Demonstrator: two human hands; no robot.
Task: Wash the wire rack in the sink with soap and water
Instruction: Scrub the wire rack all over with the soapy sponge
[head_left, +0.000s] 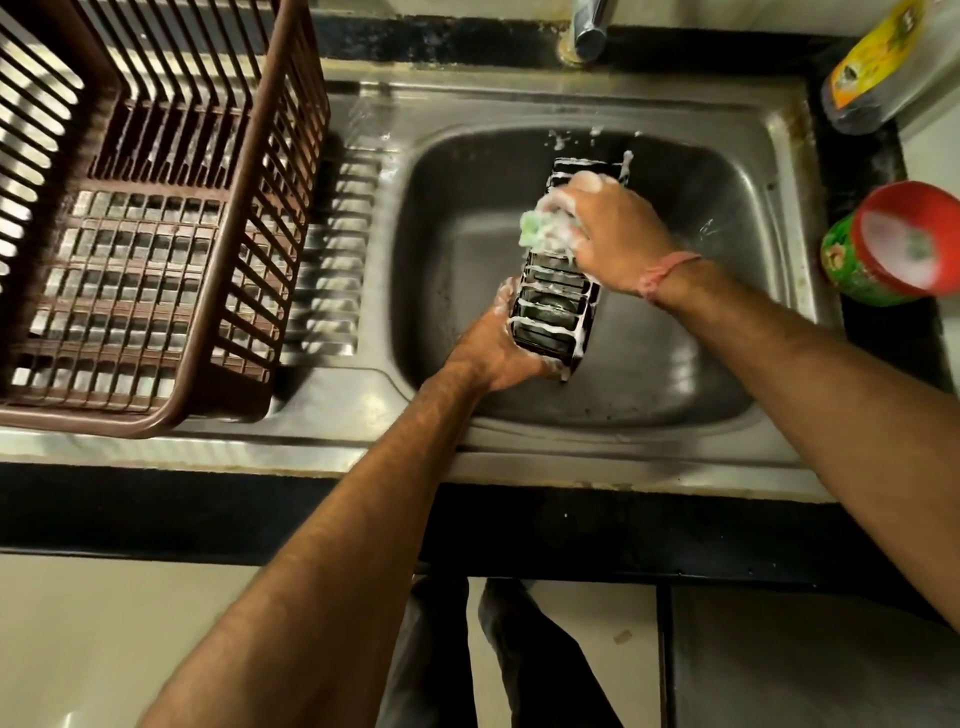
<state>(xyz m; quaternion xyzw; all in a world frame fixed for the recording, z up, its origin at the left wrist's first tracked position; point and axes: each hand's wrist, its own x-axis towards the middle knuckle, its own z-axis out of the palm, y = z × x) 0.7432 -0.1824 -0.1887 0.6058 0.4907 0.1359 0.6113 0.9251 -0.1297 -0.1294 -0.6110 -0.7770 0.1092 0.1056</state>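
A dark wire rack (553, 306), streaked with white foam, is held over the steel sink (452, 249), long side pointing away from me. My left hand (498, 348) grips its near end from the left. My right hand (613, 228), soapy and with a pink band at the wrist, holds a green scrub pad (532, 228) against the rack's far half. Foam flecks dot the sink's back wall.
A brown plastic dish basket (145, 218) stands on the draining board at the left. The tap (589, 26) rises behind the sink; no water is seen running. At the right are a green tub with a red rim (893, 244) holding soap and a yellow-labelled bottle (878, 67).
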